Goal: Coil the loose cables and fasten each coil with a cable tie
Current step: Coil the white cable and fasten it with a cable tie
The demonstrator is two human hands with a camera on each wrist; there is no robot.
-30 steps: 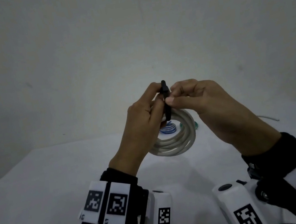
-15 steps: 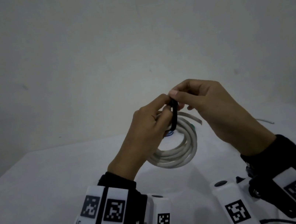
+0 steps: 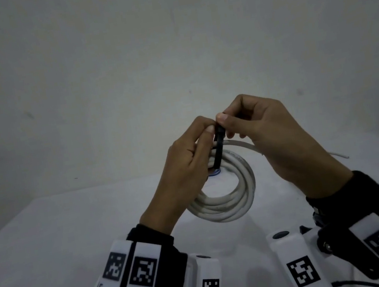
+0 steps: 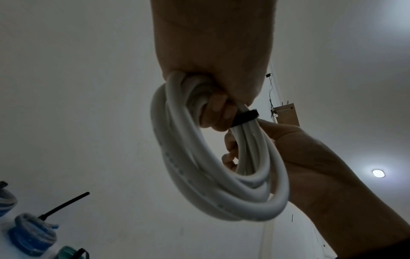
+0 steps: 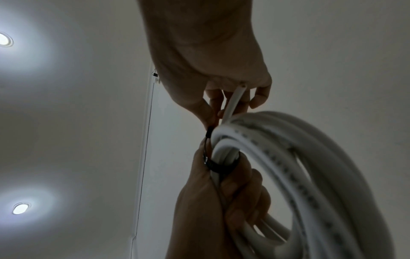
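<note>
A white cable coil (image 3: 230, 206) hangs above the table, gripped at its top by my left hand (image 3: 209, 131). A black cable tie (image 3: 219, 148) loops round the strands there. My right hand (image 3: 223, 123) pinches the tie's upper end between thumb and fingers. In the left wrist view the left hand (image 4: 217, 112) is curled through the coil (image 4: 199, 175) beside the tie (image 4: 244, 117). In the right wrist view the tie (image 5: 218, 166) wraps the bundle (image 5: 310, 157), and the coil's loose cable end (image 5: 235, 98) runs between the right hand's fingers (image 5: 221, 108).
A white table (image 3: 50, 240) lies below, against a plain wall. A blue coil (image 3: 214, 173) lies behind the held one. More blue coils (image 4: 31, 234) and a teal one (image 4: 71, 252), tied with black ties (image 4: 64, 205), lie on the table. A loose white cable (image 3: 339, 155) lies far right.
The tie stood upright between both hands; now it is drawn down round the coil's top. The right hand has shifted to pinch its upper end, and the loose cable end sticks out right.
</note>
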